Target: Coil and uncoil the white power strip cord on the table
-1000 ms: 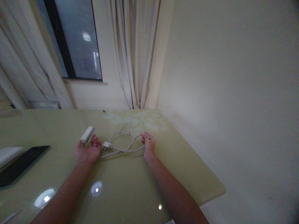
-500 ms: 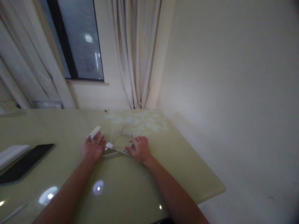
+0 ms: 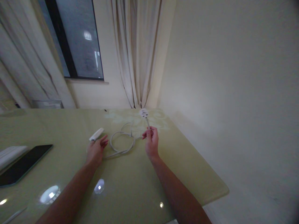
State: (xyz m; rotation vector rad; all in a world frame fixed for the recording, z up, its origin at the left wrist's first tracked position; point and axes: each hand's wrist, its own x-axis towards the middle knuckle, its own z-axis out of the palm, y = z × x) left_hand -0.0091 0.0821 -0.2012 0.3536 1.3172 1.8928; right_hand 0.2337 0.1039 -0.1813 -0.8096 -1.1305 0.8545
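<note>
My right hand [image 3: 151,141] pinches a pale cable just below its white plug [image 3: 144,113]. The plug points up and away, above the patterned far part of the table. From this hand the cable [image 3: 122,152] runs left in a loose loop on the tabletop and passes behind my left wrist. My left hand [image 3: 96,151] holds a slim white block [image 3: 97,134] near its thumb, with the other fingers loosely bent to the right. The block's near end is hidden by the hand, so I cannot see whether the cable joins it.
A dark tablet [image 3: 25,165] and a white flat item [image 3: 11,155] lie at the left. A thin white stick [image 3: 15,215] is at the lower left. Curtains [image 3: 137,53] and a window stand behind the glossy table [image 3: 126,193], with a wall [image 3: 224,93] to the right.
My right hand has lifted the plug from beside my left hand and carried it right and away. The cable loop has opened up. My left hand and the white block have shifted slightly right.
</note>
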